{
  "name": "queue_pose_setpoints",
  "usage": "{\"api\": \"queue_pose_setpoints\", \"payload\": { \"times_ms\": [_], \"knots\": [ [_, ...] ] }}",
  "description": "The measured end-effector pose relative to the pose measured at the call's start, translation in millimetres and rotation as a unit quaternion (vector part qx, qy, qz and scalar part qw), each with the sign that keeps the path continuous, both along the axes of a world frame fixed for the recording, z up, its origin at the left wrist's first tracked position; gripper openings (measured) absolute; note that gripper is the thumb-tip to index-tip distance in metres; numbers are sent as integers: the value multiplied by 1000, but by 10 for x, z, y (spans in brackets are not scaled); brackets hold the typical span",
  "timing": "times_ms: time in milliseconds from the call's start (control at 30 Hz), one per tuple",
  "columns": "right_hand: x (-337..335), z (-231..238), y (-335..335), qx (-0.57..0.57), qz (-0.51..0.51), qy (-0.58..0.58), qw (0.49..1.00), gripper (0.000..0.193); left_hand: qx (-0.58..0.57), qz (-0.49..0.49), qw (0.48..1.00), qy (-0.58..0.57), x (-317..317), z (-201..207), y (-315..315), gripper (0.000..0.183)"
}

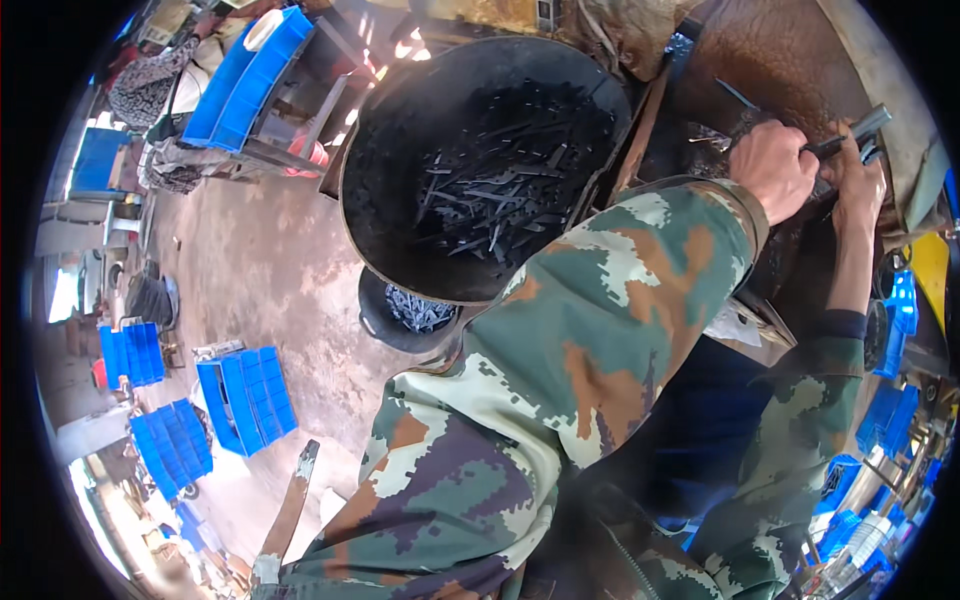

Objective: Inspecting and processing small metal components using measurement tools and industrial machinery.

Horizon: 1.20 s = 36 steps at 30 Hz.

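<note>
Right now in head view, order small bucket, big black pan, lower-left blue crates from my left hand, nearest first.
1. Big black pan, left of your left hand.
2. Small bucket, beyond the pan.
3. Blue crates, lower left.

Pixelated camouflage in green, rust brown, pale grey-green and dark purple across the left sleeve (640, 290); mottled green and pale patches, more shadowed, on the right sleeve (795, 430). Silvery grey at the far end of the rod-like tool (868, 125), near-black closer in. Black inside the wide pan (385, 170); charcoal to bluish grey on the thin strips (515, 190) within. Silver-grey for the small pieces (420, 310) in the dark bucket (373, 318). Solid bright blue on the crates (258, 395). Blotchy pinkish beige across the floor (245, 270). Vivid yellow on the panel (933, 275) at far right.
</note>
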State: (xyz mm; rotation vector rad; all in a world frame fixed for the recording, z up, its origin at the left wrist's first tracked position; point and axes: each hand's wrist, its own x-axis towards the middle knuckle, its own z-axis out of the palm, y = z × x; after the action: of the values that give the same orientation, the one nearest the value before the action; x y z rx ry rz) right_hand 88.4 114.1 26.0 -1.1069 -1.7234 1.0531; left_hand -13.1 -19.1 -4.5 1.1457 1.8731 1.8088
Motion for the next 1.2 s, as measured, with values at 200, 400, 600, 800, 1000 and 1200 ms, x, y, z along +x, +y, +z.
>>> {"api": "queue_pose_setpoints", "payload": {
  "times_ms": [200,400,600,800,1000,1200],
  "knots": [
    [49,84,14,11,-24,2,1000,30,6,-34,999,-22,0,160,-91,24],
    [-86,-169,143,10,-21,-29,999,37,4,-18,999,35,-437,224,-378,30],
    [59,37,61,37,-63,-22,997,42,-198,-70,966,151,-1541,204,-1425,30],
    [58,-47,96,-5,-17,43,999,38,-489,37,826,277,-2555,-716,-2826,48],
    [24,-40,47,4,-13,27,1000,36,-618,20,758,207,-2516,-1109,-3189,52],
    [-31,28,-51,-2,-7,34,999,39,-657,44,720,219,-2607,-1417,-3191,43]
  ]
}}
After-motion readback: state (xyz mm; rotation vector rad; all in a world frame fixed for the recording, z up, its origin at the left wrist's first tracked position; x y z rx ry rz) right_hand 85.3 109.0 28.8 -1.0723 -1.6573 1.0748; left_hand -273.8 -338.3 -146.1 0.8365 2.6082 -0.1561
